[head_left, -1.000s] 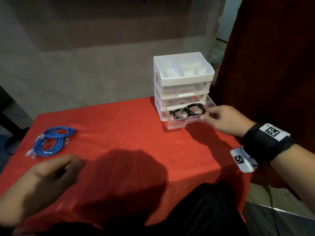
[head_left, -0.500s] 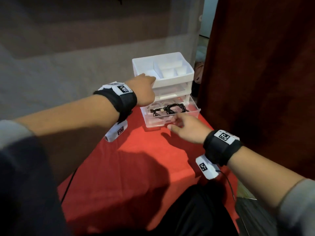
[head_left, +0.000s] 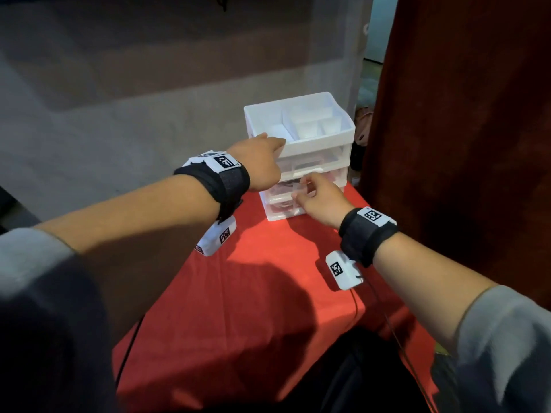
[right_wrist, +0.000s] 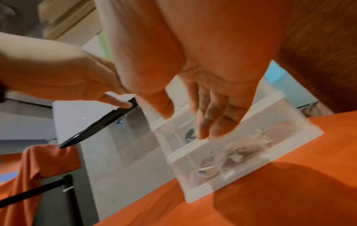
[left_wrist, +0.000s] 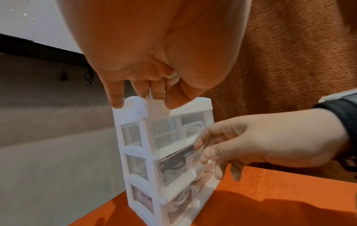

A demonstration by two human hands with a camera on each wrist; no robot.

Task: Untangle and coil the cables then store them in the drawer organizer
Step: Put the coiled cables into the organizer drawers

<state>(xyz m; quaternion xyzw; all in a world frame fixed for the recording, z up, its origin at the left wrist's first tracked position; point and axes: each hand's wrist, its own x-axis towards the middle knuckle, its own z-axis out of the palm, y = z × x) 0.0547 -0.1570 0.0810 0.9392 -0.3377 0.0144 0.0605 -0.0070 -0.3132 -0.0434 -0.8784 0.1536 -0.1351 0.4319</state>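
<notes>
At organizer (head_left: pixel 322 144) rim, left hand (head_left: pixel 259 162)

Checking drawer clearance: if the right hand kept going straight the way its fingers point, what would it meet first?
Likely the clear front of the middle drawer; the right hand has its fingertips at that front already, though actual contact isn't certain.

Dim, warm lighting; hard arm shadows on the red tablecloth (head_left: pixel 268 293). Right wrist view motion-blurred; wide-angle distortion at edges.

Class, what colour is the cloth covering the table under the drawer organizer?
Red tablecloth, clearest in the head view; it looks orange in the wrist views.
</notes>
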